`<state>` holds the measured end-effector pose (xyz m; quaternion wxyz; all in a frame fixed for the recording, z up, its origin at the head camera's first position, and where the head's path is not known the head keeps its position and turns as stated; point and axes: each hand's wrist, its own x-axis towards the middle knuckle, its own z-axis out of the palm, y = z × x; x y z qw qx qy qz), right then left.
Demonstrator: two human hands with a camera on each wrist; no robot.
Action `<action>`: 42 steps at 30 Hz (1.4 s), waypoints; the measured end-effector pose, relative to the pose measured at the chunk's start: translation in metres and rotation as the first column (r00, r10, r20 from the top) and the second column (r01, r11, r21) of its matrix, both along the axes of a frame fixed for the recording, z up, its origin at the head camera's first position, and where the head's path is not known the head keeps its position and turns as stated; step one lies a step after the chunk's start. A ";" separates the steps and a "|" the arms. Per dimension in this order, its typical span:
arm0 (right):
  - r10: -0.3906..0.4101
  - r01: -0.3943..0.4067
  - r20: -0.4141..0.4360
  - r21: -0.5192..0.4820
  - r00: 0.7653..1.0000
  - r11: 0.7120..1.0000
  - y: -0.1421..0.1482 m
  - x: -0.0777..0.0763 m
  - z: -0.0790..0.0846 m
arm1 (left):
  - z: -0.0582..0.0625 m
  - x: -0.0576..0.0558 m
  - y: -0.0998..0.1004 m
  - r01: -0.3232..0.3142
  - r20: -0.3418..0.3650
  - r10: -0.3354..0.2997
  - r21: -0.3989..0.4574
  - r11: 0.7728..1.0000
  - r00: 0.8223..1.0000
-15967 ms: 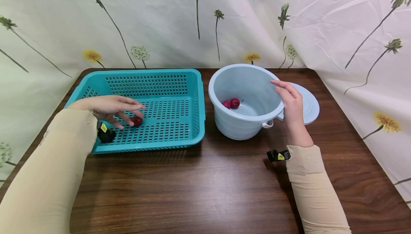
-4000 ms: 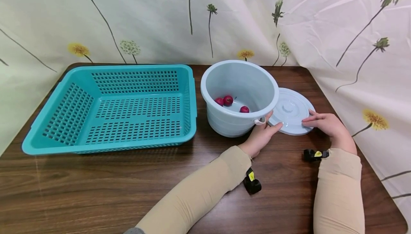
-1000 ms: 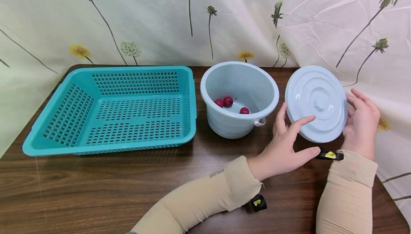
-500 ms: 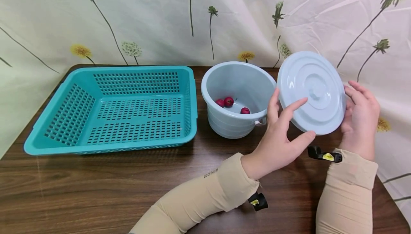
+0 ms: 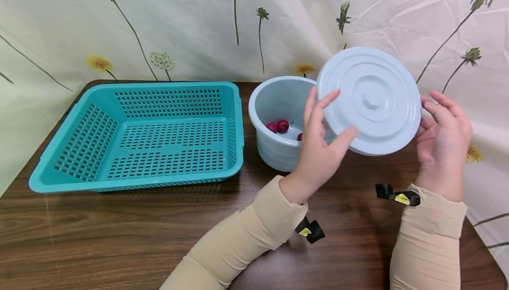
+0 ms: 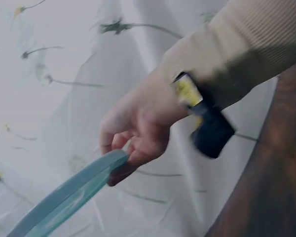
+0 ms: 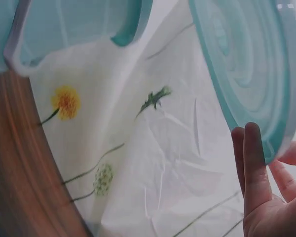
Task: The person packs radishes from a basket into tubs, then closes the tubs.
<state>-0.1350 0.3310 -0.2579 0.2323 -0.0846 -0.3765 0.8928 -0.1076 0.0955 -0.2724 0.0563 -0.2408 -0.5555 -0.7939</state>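
My right hand grips the right edge of a pale blue round lid in the head view, holding it tilted in the air. In the right wrist view its fingers lie along the lid's rim. My left hand is at the lid's left side with fingers spread, thumb and forefinger overlapping its face; whether they touch is unclear. Left of the lid stands a pale blue bucket, partly covered by lid and left hand. Small red round fruits lie inside it, one mostly hidden behind the left hand.
A turquoise perforated basket stands on the left of the dark wooden table. Behind the table hangs a white cloth with a dandelion print; it also runs along the right side.
The lid, flat on the table 4 s ago, has been lifted and moved left over the bucket's right rim. My left hand has moved left and up with it. The basket fruit is now gone.
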 end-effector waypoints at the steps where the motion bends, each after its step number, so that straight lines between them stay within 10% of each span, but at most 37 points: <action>1: 0.012 -0.012 -0.012 0.002 1.000 1.000 -0.003 0.000 0.001 | 0.002 -0.002 -0.002 -0.012 0.007 0.012 0.020 1.000 1.000; 10: 0.081 -0.073 -0.049 0.145 0.996 0.987 -0.032 0.004 0.002 | 0.013 -0.018 -0.028 -0.077 0.050 0.070 0.153 0.985 0.996; 20: 0.154 -0.135 -0.052 0.270 0.987 0.953 -0.054 0.003 -0.004 | 0.018 -0.036 -0.062 -0.273 0.085 0.276 -0.045 0.961 0.957; 25: 0.229 -0.202 -0.038 0.346 0.973 0.916 -0.063 0.001 -0.010 | 0.017 -0.046 -0.075 -0.304 0.174 0.298 0.009 0.953 0.939; 33: 0.288 -0.249 0.008 0.527 0.958 0.813 -0.075 -0.003 -0.018 | 0.012 -0.057 -0.093 -0.336 0.325 0.306 0.038 0.941 0.895; 38: 0.252 -0.236 0.074 0.663 0.965 0.710 -0.079 -0.004 -0.020 | 0.011 -0.060 -0.104 -0.275 0.328 0.304 -0.132 0.952 0.895; 42: 0.233 -0.230 0.098 0.722 0.968 0.652 -0.079 -0.004 -0.019 | 0.012 -0.058 -0.115 -0.191 0.273 0.293 -0.343 0.920 0.916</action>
